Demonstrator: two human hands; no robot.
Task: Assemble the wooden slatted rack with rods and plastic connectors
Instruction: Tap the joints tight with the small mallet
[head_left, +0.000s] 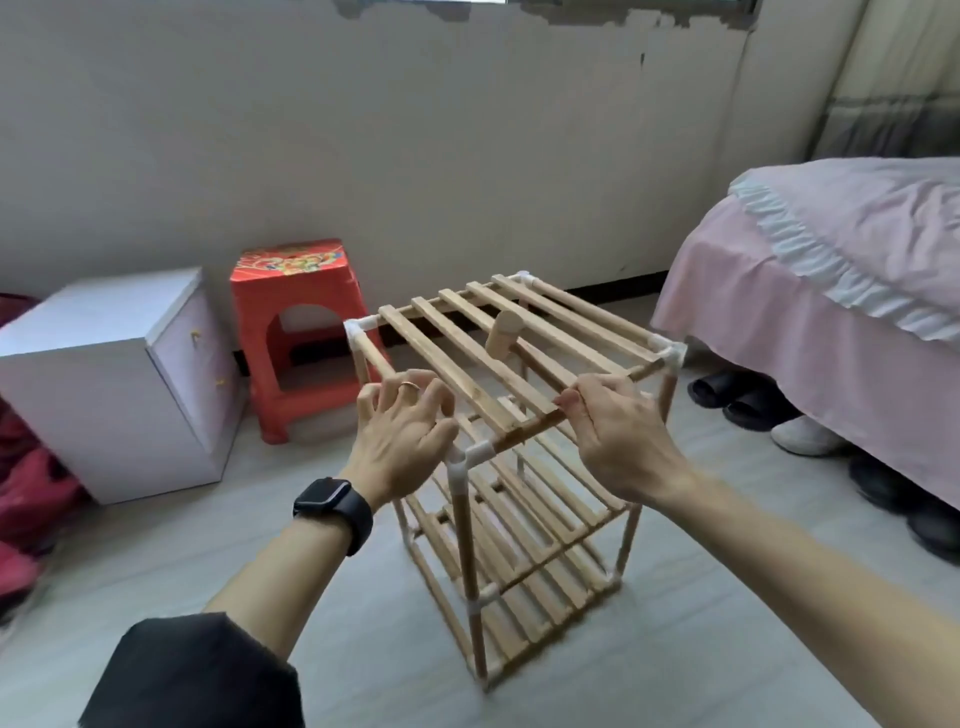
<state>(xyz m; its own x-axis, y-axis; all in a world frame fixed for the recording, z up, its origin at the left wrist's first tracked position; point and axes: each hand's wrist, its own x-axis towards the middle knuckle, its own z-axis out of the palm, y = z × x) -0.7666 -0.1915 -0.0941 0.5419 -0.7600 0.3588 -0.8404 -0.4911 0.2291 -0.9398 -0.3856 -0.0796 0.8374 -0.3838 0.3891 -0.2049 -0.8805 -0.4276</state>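
Wooden slatted rack (467, 374) stands upright on the pale floor (363, 649), three slatted tiers joined by rods and white plastic connectors. A wooden mallet (506, 335) lies on its top tier, near the middle of the slats. The right hand (618, 436) grasps the front rod (524, 434) of the top tier, fingers curled round it to the right of the near corner connector (470, 457). The left hand (402, 436) is released, fingers spread and loosely bent over the rack's left top edge just behind that same corner; whether the tips press the wood cannot be told. It wears a ring (409, 385), and a dark smartwatch (335, 506) sits on the wrist. Left of the rack, against the wall, stands a red plastic stool (291, 332), and further left a white cabinet (104, 374). Right of the rack is a bed (831, 291) with a pink cover, with shoes (748, 400) on the floor beneath its edge.
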